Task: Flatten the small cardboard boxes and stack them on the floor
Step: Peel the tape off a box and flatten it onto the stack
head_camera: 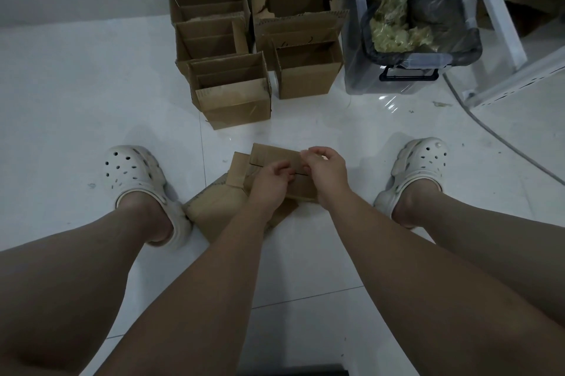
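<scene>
Hands together: left hand (269, 184) and right hand (325, 175) pinch a small box (276, 157) at its seam, mid-flattening; pressing flat likely follows.

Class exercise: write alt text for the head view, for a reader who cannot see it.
The left hand and right hand hold a small cardboard box above flattened cardboard on the white floor, between two white clogs; open boxes stand beyond.

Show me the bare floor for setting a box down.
Widest: tiles left of the open boxes, beyond the left clog. Also a patch between the clear bin and right clog. Crowded between the feet: flattened pile, held box, left hand, right hand.
</scene>
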A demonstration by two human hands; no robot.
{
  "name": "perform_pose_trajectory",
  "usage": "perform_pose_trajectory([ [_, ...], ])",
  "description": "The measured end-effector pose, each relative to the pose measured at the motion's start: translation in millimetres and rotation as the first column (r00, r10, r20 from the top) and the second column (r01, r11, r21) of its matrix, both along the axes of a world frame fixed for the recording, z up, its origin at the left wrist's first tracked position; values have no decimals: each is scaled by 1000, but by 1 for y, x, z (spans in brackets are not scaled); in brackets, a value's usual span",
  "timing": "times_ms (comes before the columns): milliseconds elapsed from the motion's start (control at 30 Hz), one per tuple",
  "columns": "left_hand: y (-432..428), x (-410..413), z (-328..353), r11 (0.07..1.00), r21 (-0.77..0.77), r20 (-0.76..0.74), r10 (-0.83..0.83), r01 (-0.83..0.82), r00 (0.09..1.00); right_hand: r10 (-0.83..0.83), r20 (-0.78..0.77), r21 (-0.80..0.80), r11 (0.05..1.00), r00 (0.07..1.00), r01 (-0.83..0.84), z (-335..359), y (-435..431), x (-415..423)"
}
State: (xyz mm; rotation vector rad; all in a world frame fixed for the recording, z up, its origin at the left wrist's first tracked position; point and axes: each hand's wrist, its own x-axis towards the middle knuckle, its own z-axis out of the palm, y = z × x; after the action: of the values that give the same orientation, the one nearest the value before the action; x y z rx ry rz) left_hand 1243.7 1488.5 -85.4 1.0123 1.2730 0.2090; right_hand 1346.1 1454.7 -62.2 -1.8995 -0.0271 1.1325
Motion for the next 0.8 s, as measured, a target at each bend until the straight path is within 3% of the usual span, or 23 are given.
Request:
perform_pose_trajectory([
  [200,-1,-1,4,993,64,-38,-97,99,995,-142,-159,161,973,977,167,4,4,4],
  [533,-1,-1,3,983,119,-21,-138,139,990,-125,-168,127,981,978,147,11,5,1],
  [800,1,-2,-3,991,64,-44,-116,119,992,-226,17,138,965,974,222,26,35,29],
])
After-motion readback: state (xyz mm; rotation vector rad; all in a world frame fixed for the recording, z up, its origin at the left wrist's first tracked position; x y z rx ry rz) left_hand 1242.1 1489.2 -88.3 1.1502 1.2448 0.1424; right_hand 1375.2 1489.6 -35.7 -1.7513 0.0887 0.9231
